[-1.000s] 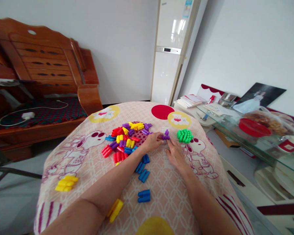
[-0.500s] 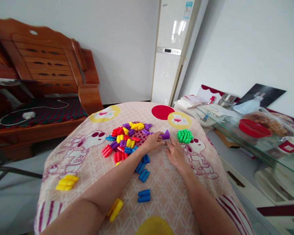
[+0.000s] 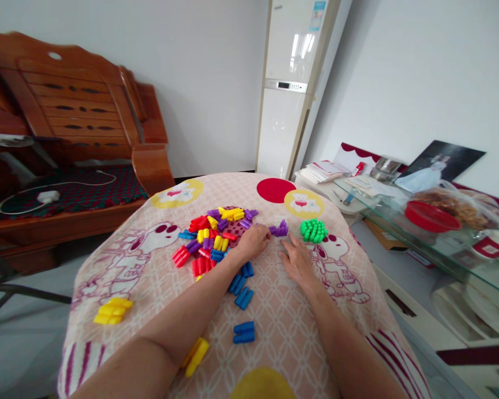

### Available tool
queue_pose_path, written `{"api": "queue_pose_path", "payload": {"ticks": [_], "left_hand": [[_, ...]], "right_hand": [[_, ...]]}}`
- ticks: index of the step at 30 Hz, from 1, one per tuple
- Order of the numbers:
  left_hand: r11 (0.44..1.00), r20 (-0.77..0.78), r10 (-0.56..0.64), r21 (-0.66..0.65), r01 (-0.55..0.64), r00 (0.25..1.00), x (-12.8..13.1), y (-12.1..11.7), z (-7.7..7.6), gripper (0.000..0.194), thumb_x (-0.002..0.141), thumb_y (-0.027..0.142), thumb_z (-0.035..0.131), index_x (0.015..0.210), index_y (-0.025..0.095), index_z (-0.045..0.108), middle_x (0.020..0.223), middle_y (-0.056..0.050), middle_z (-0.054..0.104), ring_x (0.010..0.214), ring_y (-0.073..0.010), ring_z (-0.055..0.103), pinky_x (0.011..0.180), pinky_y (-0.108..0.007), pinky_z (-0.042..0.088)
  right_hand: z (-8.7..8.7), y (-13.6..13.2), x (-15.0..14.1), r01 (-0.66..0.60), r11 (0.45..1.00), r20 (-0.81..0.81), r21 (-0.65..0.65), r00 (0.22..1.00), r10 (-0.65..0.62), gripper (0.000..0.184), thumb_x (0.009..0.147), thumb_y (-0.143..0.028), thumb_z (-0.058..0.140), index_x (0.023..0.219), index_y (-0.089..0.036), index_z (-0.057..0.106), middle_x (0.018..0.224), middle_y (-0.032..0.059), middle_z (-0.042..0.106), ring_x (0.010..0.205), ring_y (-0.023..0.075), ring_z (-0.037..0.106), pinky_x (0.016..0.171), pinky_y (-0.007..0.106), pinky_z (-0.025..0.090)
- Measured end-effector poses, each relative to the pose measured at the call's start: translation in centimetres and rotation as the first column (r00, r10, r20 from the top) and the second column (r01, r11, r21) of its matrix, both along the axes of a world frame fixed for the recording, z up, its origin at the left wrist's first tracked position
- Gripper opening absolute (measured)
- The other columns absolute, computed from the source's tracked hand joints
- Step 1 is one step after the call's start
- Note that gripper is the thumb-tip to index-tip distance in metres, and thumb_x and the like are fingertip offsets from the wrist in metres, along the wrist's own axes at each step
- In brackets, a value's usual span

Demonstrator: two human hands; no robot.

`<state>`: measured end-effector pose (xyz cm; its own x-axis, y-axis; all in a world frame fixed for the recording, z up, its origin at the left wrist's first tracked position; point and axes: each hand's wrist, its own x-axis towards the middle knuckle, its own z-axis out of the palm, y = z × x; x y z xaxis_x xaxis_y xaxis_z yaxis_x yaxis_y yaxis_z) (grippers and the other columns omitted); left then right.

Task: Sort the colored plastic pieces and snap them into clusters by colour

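My left hand (image 3: 254, 242) hovers low over the cloth at mid-table, fingers loosely bent and no block visible in them. Just right of its fingertips lies a small group of purple blocks (image 3: 281, 228), some on end. My right hand (image 3: 296, 258) rests on the cloth in front of these, fingers spread and holding nothing. Beyond it to the right, green blocks (image 3: 314, 230) stand packed together. Left of my left hand is a mixed heap with red blocks (image 3: 203, 266), yellow blocks (image 3: 233, 214) and purple ones. Part of the heap is hidden by my left forearm.
Blue blocks (image 3: 244, 332) lie scattered nearer me, with yellow blocks (image 3: 113, 311) at the left. A patterned cloth (image 3: 274, 354) covers the table. On the right stands a glass-topped cabinet (image 3: 441, 244) with a red bowl (image 3: 432, 217); a wooden bench (image 3: 79, 116) is at left.
My left hand has drawn back leftward from the purple blocks, baring one at the group's left side. My right hand has stayed almost in place.
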<state>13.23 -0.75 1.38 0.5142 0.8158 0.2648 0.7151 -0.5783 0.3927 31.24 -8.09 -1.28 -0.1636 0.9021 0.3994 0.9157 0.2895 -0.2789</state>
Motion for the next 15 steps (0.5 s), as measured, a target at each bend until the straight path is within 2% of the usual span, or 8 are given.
{"api": "queue_pose_path", "payload": {"ticks": [6, 11, 15], "left_hand": [[0.999, -0.092, 0.044, 0.004, -0.044, 0.995, 0.09, 0.05, -0.13, 0.023, 0.081, 0.011, 0.056, 0.102, 0.013, 0.067, 0.107, -0.012, 0.069, 0.105, -0.0246, 0.062, 0.098, -0.037, 0.048], [0.999, -0.058, 0.046, -0.012, -0.046, 0.997, 0.15, 0.17, -0.34, 0.029, 0.081, 0.011, 0.055, 0.108, 0.015, 0.065, 0.112, -0.012, 0.068, 0.109, -0.0242, 0.062, 0.1, -0.036, 0.047], [0.996, -0.026, 0.064, -0.062, -0.066, 0.998, 0.32, 0.15, -0.32, 0.026, 0.084, 0.012, 0.052, 0.108, 0.014, 0.063, 0.105, -0.011, 0.07, 0.1, -0.0223, 0.065, 0.093, -0.034, 0.05]], "right_hand": [[-0.11, 0.05, 0.06, -0.001, 1.0, 0.017, -0.01, 1.0, 0.001, 0.033, 0.093, -0.026, 0.053, 0.123, -0.019, 0.065, 0.142, 0.0139, 0.053, 0.13, 0.0286, 0.047, 0.109, 0.045, 0.038], [-0.15, 0.04, 0.05, 0.002, 1.0, 0.033, -0.02, 0.999, -0.001, 0.034, 0.093, -0.026, 0.053, 0.124, -0.017, 0.065, 0.143, 0.0155, 0.052, 0.13, 0.0296, 0.046, 0.109, 0.046, 0.037], [-0.11, 0.19, 0.11, -0.004, 1.0, 0.009, -0.017, 1.0, 0.004, 0.034, 0.092, -0.026, 0.055, 0.123, -0.018, 0.065, 0.143, 0.0138, 0.052, 0.131, 0.0288, 0.046, 0.11, 0.044, 0.036]]}}
